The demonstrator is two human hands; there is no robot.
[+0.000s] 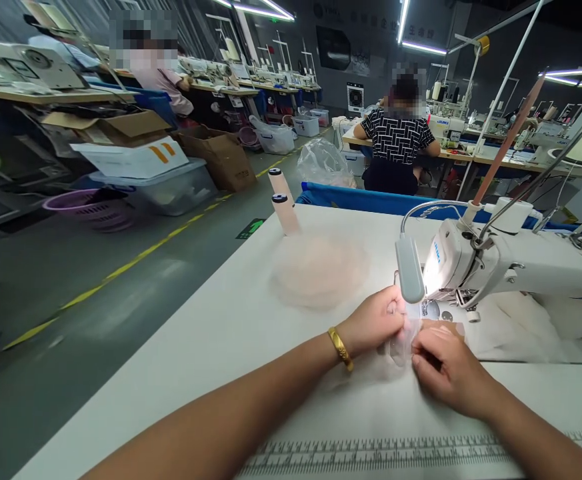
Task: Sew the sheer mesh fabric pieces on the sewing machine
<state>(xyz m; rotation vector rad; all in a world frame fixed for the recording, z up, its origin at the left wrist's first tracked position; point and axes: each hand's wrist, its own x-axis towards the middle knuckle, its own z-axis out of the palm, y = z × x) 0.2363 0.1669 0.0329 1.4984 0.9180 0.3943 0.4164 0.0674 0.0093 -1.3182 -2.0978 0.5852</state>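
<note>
A small piece of sheer pale fabric (399, 349) stretches between my hands, in front of the sewing machine's needle area. My left hand (378, 319), with a gold bangle (339, 348) at the wrist, pinches its left part. Curled fingers of my right hand (448, 367) grip the right side of the cloth. Just beyond them stands the white sewing machine (511, 257), its lamp (409, 270) lighting the needle. A blurred heap of sheer pale fabric (321, 270) lies on the table to the left of the machine.
Two thread cones (285, 213) stand at the table's (185, 373) far left edge. A printed ruler (371, 455) runs along the front. More pale cloth (515, 327) lies under the machine arm. Co-workers sit at other machines, one person (398, 137) straight ahead. Bins and boxes (215, 157) line the floor.
</note>
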